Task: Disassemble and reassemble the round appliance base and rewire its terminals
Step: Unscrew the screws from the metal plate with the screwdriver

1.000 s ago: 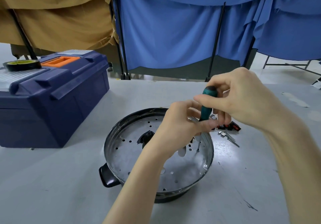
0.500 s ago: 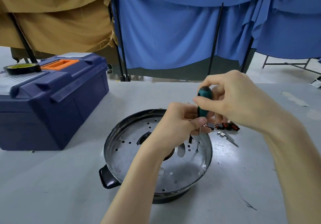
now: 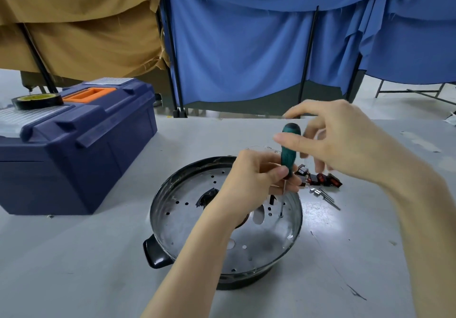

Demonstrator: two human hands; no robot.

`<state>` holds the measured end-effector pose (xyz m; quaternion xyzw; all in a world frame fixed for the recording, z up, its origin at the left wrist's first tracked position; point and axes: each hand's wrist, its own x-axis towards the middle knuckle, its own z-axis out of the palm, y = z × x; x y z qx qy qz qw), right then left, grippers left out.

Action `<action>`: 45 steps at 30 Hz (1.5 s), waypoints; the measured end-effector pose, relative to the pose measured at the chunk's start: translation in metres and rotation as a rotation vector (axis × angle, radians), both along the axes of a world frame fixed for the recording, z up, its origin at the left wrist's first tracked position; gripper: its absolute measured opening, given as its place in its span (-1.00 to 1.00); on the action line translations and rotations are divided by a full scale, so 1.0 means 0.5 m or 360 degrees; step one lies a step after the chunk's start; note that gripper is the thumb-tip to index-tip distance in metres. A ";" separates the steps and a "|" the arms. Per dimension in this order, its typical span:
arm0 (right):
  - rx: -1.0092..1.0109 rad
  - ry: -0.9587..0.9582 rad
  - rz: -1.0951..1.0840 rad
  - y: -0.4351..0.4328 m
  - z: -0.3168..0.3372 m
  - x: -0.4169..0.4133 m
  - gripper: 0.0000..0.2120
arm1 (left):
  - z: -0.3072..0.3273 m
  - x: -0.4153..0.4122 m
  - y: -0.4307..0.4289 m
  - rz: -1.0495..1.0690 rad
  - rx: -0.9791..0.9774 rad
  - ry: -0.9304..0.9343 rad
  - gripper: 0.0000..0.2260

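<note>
Screwdriver (image 3: 290,145) upright over base (image 3: 167,209), in grip of left hand (image 3: 251,182) (right hand (image 3: 345,145) slack alongside)

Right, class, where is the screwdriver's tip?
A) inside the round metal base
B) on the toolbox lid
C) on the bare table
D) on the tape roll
A: the left hand holds the screwdriver upright, its tip on a screw inside the round metal base.
</note>
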<state>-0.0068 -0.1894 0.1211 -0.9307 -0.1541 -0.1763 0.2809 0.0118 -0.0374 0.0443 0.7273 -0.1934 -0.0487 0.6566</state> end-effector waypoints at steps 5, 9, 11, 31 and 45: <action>0.0038 -0.0126 0.0004 0.002 -0.002 0.006 -0.73 | 0.001 -0.006 0.002 -0.0020 -0.0015 0.0046 -0.82; -0.0241 -0.0325 -0.0332 0.025 -0.011 0.007 -0.59 | 0.001 -0.008 -0.016 0.0082 -0.0022 -0.0051 -0.73; -0.0417 -0.0387 -0.0555 0.036 -0.016 0.003 -0.52 | 0.001 -0.007 -0.022 0.0068 -0.0022 -0.0065 -0.81; -0.0463 -0.0306 -0.0561 0.019 -0.016 -0.004 -0.49 | -0.002 -0.004 -0.014 -0.0086 0.0037 -0.0022 -0.94; -0.0204 -0.0197 -0.0257 0.009 -0.015 0.002 -0.59 | -0.001 -0.014 -0.016 -0.0062 -0.0030 -0.0025 -0.79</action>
